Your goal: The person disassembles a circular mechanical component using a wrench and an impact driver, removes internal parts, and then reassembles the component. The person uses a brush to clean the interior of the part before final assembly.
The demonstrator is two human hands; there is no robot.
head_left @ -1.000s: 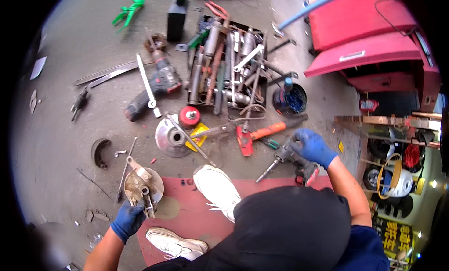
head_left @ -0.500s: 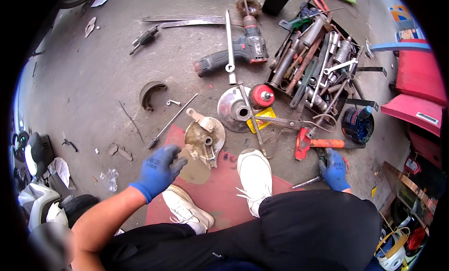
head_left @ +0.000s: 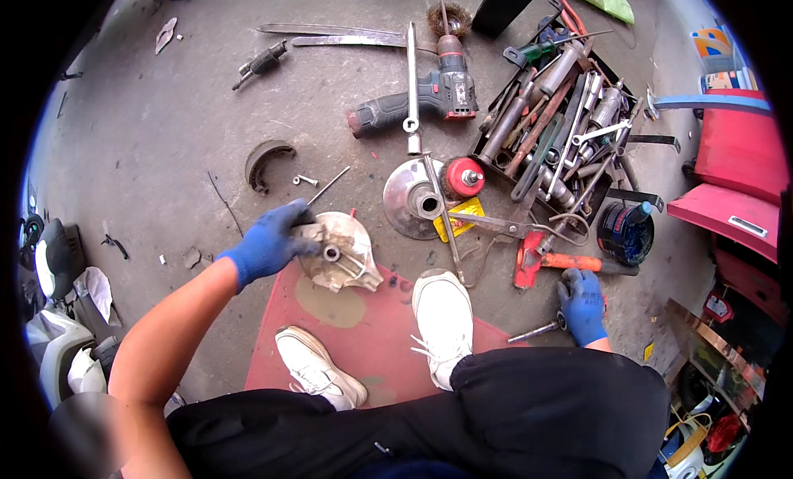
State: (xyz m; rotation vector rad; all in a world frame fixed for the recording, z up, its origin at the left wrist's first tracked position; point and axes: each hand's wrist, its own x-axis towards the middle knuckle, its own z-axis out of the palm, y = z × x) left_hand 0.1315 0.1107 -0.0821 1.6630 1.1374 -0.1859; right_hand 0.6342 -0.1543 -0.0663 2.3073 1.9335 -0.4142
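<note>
Left hand (head_left: pixel 266 246) has its fingers clamped on the left side of a metal brake plate (head_left: pixel 351 234), up at the red mat (head_left: pixel 384 334)'s far edge. Right hand (head_left: pixel 583 307)'s mostly covering a power driver (head_left: pixel 562 320), can't tell if those fingers are gripping.

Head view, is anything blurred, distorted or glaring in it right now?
Head view: a smeared grey patch sits at the lower left, too blurred to identify; the curved fisheye rim falls to black, with bluish fringing at left. Head view, nearer the middle: the left hand, brake plate and black drill look fairly sharp; the metal disc has a mild shine.
</note>
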